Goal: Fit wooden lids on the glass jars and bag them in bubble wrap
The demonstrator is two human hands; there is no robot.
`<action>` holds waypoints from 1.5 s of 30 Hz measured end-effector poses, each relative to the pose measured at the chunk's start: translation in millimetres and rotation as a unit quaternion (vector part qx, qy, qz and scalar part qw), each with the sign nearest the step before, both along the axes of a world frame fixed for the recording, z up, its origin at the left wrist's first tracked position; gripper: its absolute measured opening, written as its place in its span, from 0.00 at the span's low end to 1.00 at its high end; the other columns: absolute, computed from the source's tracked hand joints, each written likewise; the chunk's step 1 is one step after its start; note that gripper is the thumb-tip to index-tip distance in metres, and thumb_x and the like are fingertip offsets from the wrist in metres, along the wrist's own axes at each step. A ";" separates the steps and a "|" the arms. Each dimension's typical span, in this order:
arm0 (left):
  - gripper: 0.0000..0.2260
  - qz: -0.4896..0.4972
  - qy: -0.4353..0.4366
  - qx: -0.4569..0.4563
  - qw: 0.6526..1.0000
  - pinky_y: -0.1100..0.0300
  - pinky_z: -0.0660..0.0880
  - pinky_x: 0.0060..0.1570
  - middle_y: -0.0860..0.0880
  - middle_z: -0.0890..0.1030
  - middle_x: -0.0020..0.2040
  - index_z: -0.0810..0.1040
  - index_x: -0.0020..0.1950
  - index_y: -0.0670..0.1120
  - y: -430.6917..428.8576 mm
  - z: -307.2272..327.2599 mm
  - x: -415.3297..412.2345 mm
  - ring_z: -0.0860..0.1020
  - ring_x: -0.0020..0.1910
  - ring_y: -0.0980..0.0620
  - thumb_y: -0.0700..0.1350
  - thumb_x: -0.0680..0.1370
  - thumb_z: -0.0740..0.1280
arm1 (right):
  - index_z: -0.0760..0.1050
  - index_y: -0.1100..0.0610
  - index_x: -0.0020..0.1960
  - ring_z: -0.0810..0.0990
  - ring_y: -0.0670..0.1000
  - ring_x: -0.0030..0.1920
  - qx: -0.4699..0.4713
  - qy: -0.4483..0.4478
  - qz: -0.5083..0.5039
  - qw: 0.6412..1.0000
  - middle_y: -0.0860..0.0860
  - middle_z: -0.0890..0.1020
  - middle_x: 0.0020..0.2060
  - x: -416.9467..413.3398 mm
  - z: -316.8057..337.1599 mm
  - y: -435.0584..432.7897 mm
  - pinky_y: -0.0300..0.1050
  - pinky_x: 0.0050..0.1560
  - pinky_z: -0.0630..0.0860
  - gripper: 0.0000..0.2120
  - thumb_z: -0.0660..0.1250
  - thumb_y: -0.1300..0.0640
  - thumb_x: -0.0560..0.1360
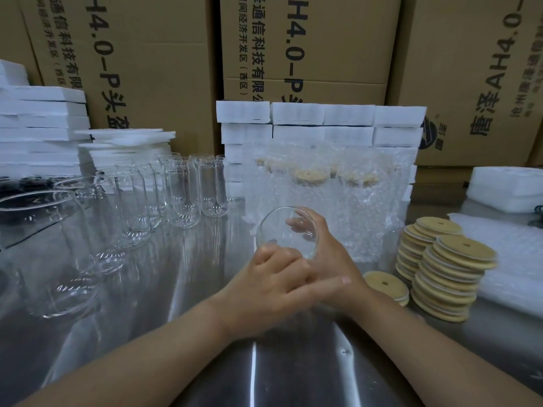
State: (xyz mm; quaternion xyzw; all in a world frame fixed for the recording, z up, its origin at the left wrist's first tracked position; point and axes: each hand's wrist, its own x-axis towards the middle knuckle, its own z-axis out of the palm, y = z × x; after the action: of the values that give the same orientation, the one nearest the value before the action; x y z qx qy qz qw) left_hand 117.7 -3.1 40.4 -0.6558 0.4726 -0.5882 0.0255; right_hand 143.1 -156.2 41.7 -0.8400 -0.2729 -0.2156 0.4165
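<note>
Cardboard boxes (152, 69): fill the top, print cut off.
Steel table (264, 362): shiny, streaked with reflections.
Foam slabs (320, 113): white stacks, upper left and centre.
Bubble-wrap bags (323, 201): centre; we make out lidded jars inside, hazy.
Empty jars (182, 189): clear glass, left.
Wooden lids (452, 274): round, holed, stacked at right.
Held jar (276, 224): centre, tilted, body hidden by hands.
Right hand (332, 259): fingers curled round it.
Left hand (273, 277): fingers curled on its near side.

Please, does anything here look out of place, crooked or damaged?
The nearer stack of wooden lids is crooked: its lids are shifted sideways, so it might topple. The held glass jar shows no visible damage.
</note>
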 end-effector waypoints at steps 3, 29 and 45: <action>0.23 -0.039 0.037 -0.047 0.997 0.58 0.65 0.51 0.51 0.68 0.51 0.68 0.67 0.51 0.6 2.7 1.4 0.70 0.47 0.52 0.38 0.73 0.65 | 0.48 0.23 0.61 0.69 0.34 0.63 0.004 -0.040 -0.014 0.999 0.29 0.67 0.62 -5.4 -0.8 1.7 0.36 0.62 0.69 0.38 0.70 0.40 0.62; 0.39 -0.113 0.574 -0.317 0.747 0.80 0.68 0.48 0.72 0.74 0.58 0.66 0.61 0.67 16.2 -17.5 36.1 0.72 0.58 0.75 0.43 0.61 0.82 | 0.63 0.42 0.64 0.72 0.43 0.65 0.212 -0.016 0.056 0.975 0.39 0.74 0.61 -15.4 6.3 16.5 0.43 0.63 0.70 0.30 0.66 0.32 0.67; 0.38 -0.028 0.512 -0.307 0.802 0.51 0.68 0.68 0.52 0.74 0.66 0.69 0.70 0.47 20.6 -10.5 32.0 0.72 0.67 0.51 0.41 0.64 0.81 | 0.65 0.42 0.60 0.73 0.43 0.64 0.193 -0.021 0.055 0.979 0.34 0.73 0.56 -23.0 8.0 15.9 0.45 0.63 0.74 0.33 0.75 0.41 0.59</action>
State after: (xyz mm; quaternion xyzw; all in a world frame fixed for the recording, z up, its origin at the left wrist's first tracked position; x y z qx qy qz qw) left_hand 149.7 17.5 29.8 -0.8214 0.2302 -0.2820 -0.4392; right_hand 120.2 -140.3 49.7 -0.7228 -0.2805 -0.2584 0.5762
